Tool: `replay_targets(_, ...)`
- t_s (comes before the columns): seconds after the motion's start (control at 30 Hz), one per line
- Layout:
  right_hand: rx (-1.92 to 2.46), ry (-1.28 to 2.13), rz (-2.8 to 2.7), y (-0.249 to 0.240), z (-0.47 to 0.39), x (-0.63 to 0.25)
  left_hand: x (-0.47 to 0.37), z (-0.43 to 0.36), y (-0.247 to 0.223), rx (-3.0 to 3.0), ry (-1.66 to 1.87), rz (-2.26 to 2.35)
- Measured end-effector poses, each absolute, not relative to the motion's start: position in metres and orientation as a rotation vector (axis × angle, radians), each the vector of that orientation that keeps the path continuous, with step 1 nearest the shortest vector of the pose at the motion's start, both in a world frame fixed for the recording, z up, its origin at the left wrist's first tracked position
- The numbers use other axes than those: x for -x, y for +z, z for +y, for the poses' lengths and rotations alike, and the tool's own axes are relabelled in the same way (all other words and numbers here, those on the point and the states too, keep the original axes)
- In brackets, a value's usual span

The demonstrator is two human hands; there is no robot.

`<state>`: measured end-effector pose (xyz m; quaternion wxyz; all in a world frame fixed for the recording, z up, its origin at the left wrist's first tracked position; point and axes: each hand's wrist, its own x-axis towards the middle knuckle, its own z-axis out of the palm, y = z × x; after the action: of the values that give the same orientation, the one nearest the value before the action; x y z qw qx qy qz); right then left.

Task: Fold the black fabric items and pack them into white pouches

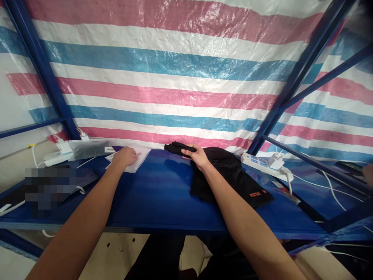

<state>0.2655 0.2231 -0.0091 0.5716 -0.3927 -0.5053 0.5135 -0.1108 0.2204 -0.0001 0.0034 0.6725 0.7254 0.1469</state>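
My left hand (125, 157) is closed at the back of the blue table, on a white, partly see-through packet (139, 159) that lies flat. Black fabric (230, 171) with orange lettering near its lower right edge is spread over the right half of the table. Its upper left part is bunched into a dark roll, and my right hand (196, 155) grips this roll with the thumb and fingers around it. The packet and the fabric lie apart.
A white power strip (266, 167) with plugs and cables sits at the right, another (58, 157) at the left beside a grey plastic bag (90, 149). Blue metal posts flank the blue table (163, 210). Striped sheeting (169, 89) hangs behind; a dark, blurred-out item lies at left.
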Motion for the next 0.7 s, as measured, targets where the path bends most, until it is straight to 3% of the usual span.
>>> replay_targets(0.47,0.948,1.239,-1.215,-0.010,0.219,-0.265,0.123,0.223,0.002,-2.096,0.396,2.190)
replay_targets(0.7,0.934,1.237,-1.221,-0.009,0.217,-0.265,0.115,0.219,0.010,-2.140,0.702,2.262)
